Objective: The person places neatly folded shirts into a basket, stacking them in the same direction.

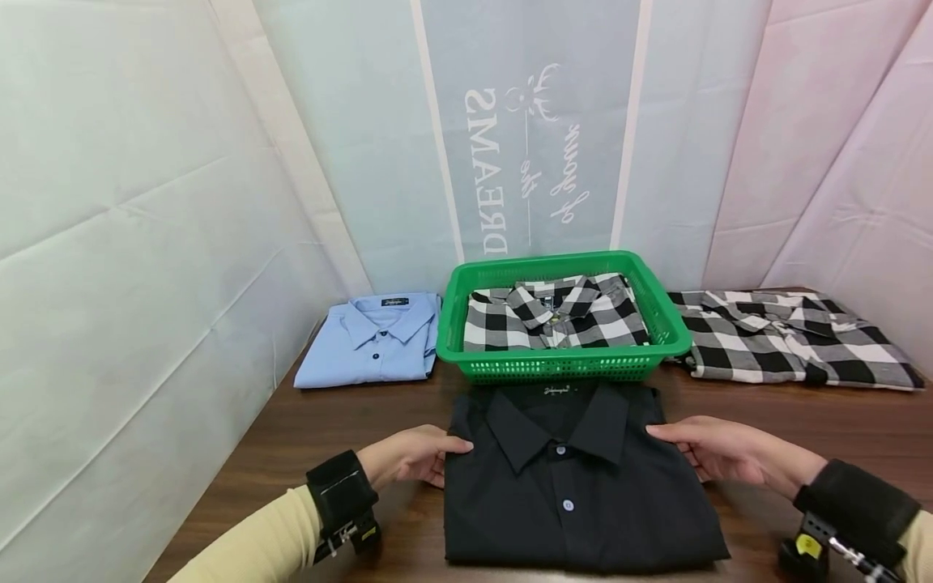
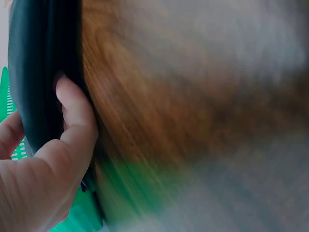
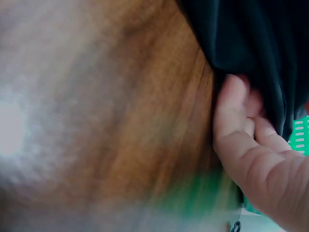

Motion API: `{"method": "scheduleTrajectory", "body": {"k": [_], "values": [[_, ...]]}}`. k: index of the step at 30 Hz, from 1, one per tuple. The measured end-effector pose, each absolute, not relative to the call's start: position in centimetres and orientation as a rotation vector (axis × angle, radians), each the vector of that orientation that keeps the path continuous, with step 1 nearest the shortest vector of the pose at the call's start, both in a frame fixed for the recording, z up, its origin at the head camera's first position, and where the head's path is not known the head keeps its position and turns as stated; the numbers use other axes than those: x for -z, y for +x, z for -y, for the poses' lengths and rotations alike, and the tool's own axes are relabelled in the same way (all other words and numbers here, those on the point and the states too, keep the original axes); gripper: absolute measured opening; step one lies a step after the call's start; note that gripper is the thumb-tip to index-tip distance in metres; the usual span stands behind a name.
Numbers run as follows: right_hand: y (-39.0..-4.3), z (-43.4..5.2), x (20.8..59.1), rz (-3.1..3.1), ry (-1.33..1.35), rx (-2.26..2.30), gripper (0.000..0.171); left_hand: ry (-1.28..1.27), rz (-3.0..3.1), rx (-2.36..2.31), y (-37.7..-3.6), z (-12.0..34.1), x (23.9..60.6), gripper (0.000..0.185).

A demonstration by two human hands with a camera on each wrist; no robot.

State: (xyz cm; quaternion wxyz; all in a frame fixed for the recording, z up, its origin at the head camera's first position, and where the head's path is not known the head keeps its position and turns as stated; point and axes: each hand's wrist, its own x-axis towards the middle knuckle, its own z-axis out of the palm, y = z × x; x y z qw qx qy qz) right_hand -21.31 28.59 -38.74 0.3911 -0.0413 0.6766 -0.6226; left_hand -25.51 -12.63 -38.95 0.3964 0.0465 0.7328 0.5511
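Note:
A folded black shirt with a collar and pale buttons lies at the front of the table, collar toward the basket. My left hand grips its left edge, thumb on top and fingers beneath. On the opposite edge, my right hand pinches the cloth the same way. Both wrist views show fingers tucked under the dark fabric, the left hand and the right hand alike. Just behind the shirt stands a green basket, holding a folded black-and-white checked shirt.
A folded light blue shirt lies left of the basket. Another checked shirt lies to its right. White cloth walls enclose the brown wooden table at the sides and back.

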Motion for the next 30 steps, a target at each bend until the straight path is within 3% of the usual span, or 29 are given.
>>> {"method": "scheduleTrajectory", "body": {"k": [10, 19, 30], "values": [[-22.6, -29.1, 38.3, -1.771, -0.124, 1.425, 0.027, 0.159, -2.073, -1.082, -26.7, 12.0, 38.1, 0.011], [-23.1, -28.6, 38.4, -1.901, -0.081, 1.280, 0.011, 0.174, -2.156, -0.956, -26.9, 11.2, 37.9, 0.015], [-21.4, -27.8, 38.3, -2.206, -0.090, 1.263, 0.011, 0.172, -2.368, -1.075, -25.0, 10.9, 38.4, 0.017]]}}
